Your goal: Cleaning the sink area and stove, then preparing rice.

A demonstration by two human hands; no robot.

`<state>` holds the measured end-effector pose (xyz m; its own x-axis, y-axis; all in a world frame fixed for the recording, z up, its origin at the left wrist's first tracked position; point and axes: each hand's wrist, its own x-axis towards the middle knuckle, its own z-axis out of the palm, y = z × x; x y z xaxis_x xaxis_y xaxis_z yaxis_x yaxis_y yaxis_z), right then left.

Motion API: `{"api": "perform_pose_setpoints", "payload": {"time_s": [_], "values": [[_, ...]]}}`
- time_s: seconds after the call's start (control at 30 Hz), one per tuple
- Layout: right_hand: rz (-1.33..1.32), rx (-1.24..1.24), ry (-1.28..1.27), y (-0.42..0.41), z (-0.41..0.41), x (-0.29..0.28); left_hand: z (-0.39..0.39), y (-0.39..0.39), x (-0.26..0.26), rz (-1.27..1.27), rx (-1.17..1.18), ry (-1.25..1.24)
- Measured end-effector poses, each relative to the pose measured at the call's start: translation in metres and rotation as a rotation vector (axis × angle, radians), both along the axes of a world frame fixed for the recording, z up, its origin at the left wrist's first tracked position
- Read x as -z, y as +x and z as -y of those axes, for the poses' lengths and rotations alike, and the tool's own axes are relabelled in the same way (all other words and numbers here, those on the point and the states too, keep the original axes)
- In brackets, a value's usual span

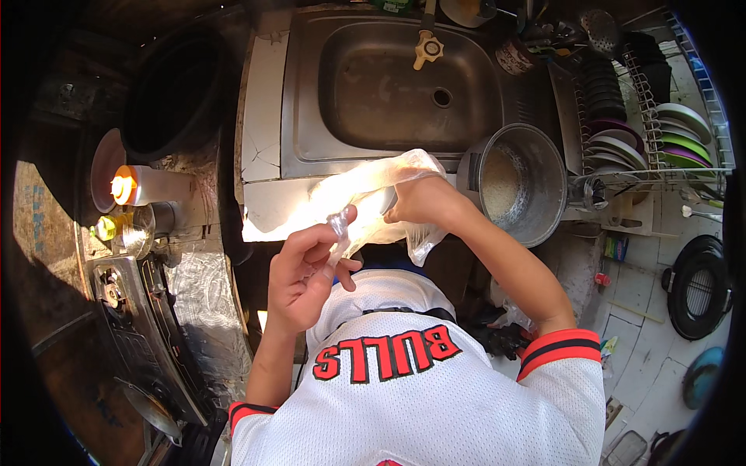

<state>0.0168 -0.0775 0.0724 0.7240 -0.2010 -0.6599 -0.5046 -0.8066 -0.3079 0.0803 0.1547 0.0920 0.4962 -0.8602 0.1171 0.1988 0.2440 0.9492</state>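
Note:
Bright sunlight falls on a clear plastic bag (361, 175) at the counter's front edge, washing out its contents. My left hand (306, 274) pinches a twisted part of the bag's rim between thumb and fingers. Through the bag's mouth reaches my right hand (422, 201), its fingertips hidden by plastic. A pale curved edge (387, 199) shows beside its thumb; I cannot tell what it belongs to or whether it is gripped. Just right of my right hand stands a large metal pot (551, 192), with whitish grains (502, 180), apparently rice, at its bottom.
Behind the bag is a stainless steel sink (402, 87) under a tap (429, 49). A wire dish rack (647, 172) with plates stands right. Leftward are a gas stove (145, 338), a pitcher with an orange lid (154, 185) and a big black tub (172, 93).

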Motion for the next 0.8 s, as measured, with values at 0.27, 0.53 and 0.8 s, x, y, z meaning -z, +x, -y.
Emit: {"api": "perform_pose_setpoints", "payload": {"time_s": [0.27,0.53,0.8], "values": [[0.609,0.66,0.566,-0.013,0.019,0.076,0.013,-0.018,-0.003,-0.059,0.119,0.091],[0.131,0.008,-0.143,-0.036,-0.027,0.078,0.008,0.007,0.0,-0.078,-0.01,-0.124],[0.249,0.006,-0.191,-0.015,-0.051,0.094,0.006,-0.005,-0.002,-0.081,0.039,-0.154]]}}
